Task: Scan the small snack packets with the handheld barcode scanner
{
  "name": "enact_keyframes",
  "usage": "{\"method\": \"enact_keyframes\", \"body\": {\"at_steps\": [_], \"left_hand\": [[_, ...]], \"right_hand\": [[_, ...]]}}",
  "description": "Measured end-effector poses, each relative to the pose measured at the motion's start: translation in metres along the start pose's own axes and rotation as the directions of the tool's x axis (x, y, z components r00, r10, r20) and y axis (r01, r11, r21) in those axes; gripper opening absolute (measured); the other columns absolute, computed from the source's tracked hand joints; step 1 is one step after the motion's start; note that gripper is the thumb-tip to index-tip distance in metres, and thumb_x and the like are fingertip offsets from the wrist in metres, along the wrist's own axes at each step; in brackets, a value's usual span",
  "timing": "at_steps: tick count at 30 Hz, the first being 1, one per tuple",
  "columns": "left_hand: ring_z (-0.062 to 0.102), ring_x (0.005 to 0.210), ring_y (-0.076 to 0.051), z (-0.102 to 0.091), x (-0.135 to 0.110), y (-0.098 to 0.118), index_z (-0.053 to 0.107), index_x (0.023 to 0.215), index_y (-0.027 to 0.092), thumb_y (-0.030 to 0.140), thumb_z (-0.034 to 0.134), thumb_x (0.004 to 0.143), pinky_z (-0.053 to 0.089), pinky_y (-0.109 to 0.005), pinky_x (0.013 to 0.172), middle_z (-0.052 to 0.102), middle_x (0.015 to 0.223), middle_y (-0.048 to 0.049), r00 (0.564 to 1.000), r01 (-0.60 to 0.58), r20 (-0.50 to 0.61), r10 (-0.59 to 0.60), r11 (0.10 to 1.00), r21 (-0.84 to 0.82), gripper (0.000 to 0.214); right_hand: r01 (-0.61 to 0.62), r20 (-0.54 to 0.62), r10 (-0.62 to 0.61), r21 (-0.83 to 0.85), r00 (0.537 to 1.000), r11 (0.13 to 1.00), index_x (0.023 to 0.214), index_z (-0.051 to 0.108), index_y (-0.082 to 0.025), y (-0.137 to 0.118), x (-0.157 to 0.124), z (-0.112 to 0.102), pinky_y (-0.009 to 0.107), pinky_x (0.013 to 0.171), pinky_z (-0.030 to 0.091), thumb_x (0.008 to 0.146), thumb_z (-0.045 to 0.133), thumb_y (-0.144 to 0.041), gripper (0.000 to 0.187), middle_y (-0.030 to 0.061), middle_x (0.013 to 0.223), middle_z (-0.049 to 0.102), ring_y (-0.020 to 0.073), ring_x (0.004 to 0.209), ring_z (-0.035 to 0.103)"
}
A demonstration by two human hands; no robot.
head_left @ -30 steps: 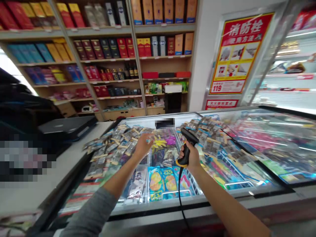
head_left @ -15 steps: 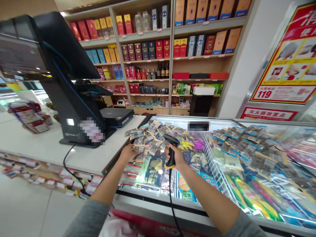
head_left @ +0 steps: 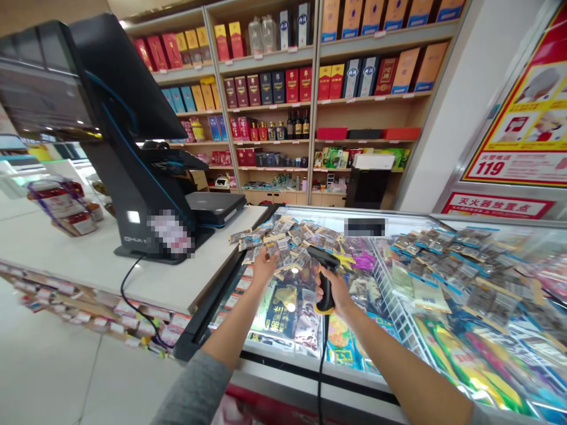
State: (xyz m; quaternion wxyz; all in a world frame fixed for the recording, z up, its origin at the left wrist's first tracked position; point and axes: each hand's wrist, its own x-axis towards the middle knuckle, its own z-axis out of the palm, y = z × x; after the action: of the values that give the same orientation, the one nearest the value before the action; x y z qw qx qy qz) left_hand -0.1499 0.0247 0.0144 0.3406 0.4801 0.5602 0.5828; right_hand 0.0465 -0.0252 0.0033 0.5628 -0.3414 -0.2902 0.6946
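My right hand [head_left: 337, 290] is closed round the handle of a black barcode scanner [head_left: 325, 268] with a yellow base; its cable hangs down toward me. The scanner's head points left toward my left hand [head_left: 264, 267]. My left hand pinches a small snack packet [head_left: 275, 248] and holds it up above the pile of small packets [head_left: 292, 242] spread on the freezer's glass lid [head_left: 398, 307]. A second heap of similar packets [head_left: 447, 257] lies further right on the lid.
A black checkout terminal [head_left: 128, 153] with a cable stands on the white counter [head_left: 66, 260] to the left. A snack display rack [head_left: 62, 203] is at the counter's far left. Shelves of boxed goods and bottles [head_left: 283, 88] fill the back wall. A red fire poster [head_left: 527, 130] hangs on the right.
The view swung left from the freezer to take in the counter and terminal. My left hand went down to the packet pile and has now lifted a packet in front of the scanner.
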Motion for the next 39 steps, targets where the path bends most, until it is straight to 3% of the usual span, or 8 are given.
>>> {"method": "enact_keyframes", "body": {"at_steps": [2,4,8,16,24,32,36,39], "left_hand": [[0.069,0.077,-0.02,0.034,-0.001,-0.005,0.063,0.099,0.018,0.031,0.075,0.066,0.053,-0.031,0.07,0.073,0.084,-0.005,0.984,0.157,0.11,-0.138,0.968,-0.193,0.038],[0.069,0.077,-0.02,0.063,-0.002,-0.011,0.062,0.098,0.017,0.026,0.081,0.058,0.054,-0.032,0.072,0.073,0.084,-0.0049,0.962,0.245,0.194,-0.193,0.923,-0.296,0.045],[0.071,0.088,-0.023,0.097,-0.002,-0.023,0.064,0.106,0.016,0.027,0.082,0.057,0.055,-0.035,0.082,0.074,0.091,-0.0084,0.975,0.169,0.2,-0.098,0.91,-0.379,0.053],[0.071,0.087,-0.022,0.099,-0.001,-0.034,0.062,0.116,0.017,0.027,0.081,0.059,0.056,-0.035,0.082,0.073,0.097,-0.0094,0.991,0.126,0.092,-0.101,0.935,-0.33,0.061],[0.071,0.087,-0.021,0.099,-0.005,-0.029,0.061,0.119,0.018,0.027,0.076,0.065,0.057,-0.034,0.079,0.072,0.097,-0.008,0.987,0.12,0.134,-0.085,0.952,-0.281,0.056],[0.07,0.084,-0.019,0.1,-0.003,-0.03,0.06,0.12,0.017,0.028,0.077,0.064,0.057,-0.032,0.075,0.071,0.096,-0.0082,0.991,0.117,0.103,-0.091,0.952,-0.284,0.06],[0.069,0.083,-0.019,0.096,-0.002,-0.034,0.062,0.118,0.017,0.037,0.078,0.061,0.056,-0.03,0.073,0.07,0.101,-0.0091,0.997,0.064,0.062,-0.051,0.974,-0.218,0.063],[0.069,0.083,-0.022,0.096,0.0,-0.031,0.068,0.107,0.016,0.042,0.079,0.058,0.056,-0.032,0.072,0.071,0.092,-0.0079,0.995,0.019,0.097,-0.003,0.986,-0.167,0.056]], "right_hand": [[0.032,-0.014,-0.033,-0.057,0.999,0.998,0.077,0.051,-0.02,-0.011,-0.005,-0.011,0.021,0.032,0.033,0.056,0.082,-0.049,0.047,-0.0069,0.05,0.053,0.0082,0.033,0.043],[0.087,-0.041,-0.094,-0.144,0.995,0.986,0.078,0.05,-0.021,-0.021,-0.009,-0.024,0.021,0.031,0.032,0.058,0.081,-0.051,0.048,-0.0074,0.049,0.052,0.0087,0.032,0.042],[0.169,-0.068,-0.215,-0.406,0.974,0.898,0.077,0.05,-0.021,-0.039,-0.021,-0.047,0.023,0.031,0.03,0.064,0.075,-0.055,0.045,-0.0074,0.048,0.05,0.0099,0.031,0.042],[0.126,0.011,-0.205,-0.819,0.979,0.559,0.08,0.052,-0.021,-0.05,-0.05,-0.052,0.027,0.041,0.035,0.078,0.06,-0.05,0.03,-0.0067,0.041,0.046,0.0133,0.034,0.042],[0.107,0.025,-0.19,-0.894,0.981,0.435,0.076,0.05,-0.022,-0.053,-0.053,-0.048,0.029,0.051,0.037,0.081,0.054,-0.046,0.025,-0.0042,0.045,0.046,0.0164,0.045,0.047],[0.129,0.028,-0.198,-0.843,0.98,0.522,0.077,0.055,-0.021,-0.05,-0.052,-0.05,0.026,0.045,0.035,0.08,0.06,-0.041,0.02,-0.0063,0.042,0.046,0.0136,0.039,0.044],[0.149,-0.008,-0.208,-0.67,0.978,0.728,0.077,0.055,-0.022,-0.044,-0.045,-0.052,0.024,0.037,0.031,0.075,0.068,-0.043,0.025,-0.008,0.04,0.046,0.0108,0.031,0.04],[0.184,-0.056,-0.22,-0.377,0.974,0.908,0.079,0.054,-0.021,-0.055,-0.04,-0.061,0.023,0.033,0.028,0.07,0.072,-0.051,0.036,-0.0078,0.046,0.049,0.0094,0.03,0.039]]}}
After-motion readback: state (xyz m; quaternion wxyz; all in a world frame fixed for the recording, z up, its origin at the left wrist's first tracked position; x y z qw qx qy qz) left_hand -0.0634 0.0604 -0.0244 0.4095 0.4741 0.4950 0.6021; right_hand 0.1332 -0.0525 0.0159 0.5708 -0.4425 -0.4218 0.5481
